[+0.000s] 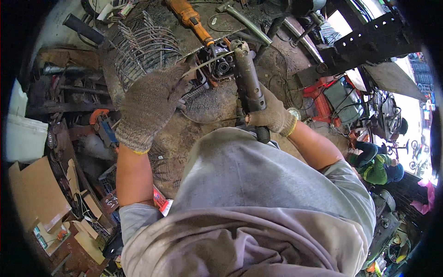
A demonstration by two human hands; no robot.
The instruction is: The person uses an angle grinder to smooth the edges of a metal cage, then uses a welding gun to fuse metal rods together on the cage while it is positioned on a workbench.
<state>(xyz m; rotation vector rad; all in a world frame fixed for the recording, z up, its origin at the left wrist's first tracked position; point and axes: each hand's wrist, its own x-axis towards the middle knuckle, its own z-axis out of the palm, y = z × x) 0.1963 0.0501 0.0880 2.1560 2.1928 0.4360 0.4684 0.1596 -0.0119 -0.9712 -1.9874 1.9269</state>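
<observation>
My left hand (150, 104), in a knitted work glove, is closed on a thin pale rod (207, 62). The rod slants up and right, its far tip meeting the top end of a dark metal tube (248, 76). Several holes run along that tube, which stands nearly upright in front of me. Gloved as well, my right hand (271, 113) wraps round the tube's lower part and steadies it. Just behind the rod lies a dark metal part with round openings (223, 66), next to an orange power tool (188, 17).
Curved ribbed bars (145, 46) lie at the far left. A hammer-like steel bar (247, 22) lies at the back. To the right are a red-framed machine (318, 99) and a person in green (376, 168). Cardboard (44, 194) and scrap crowd the left.
</observation>
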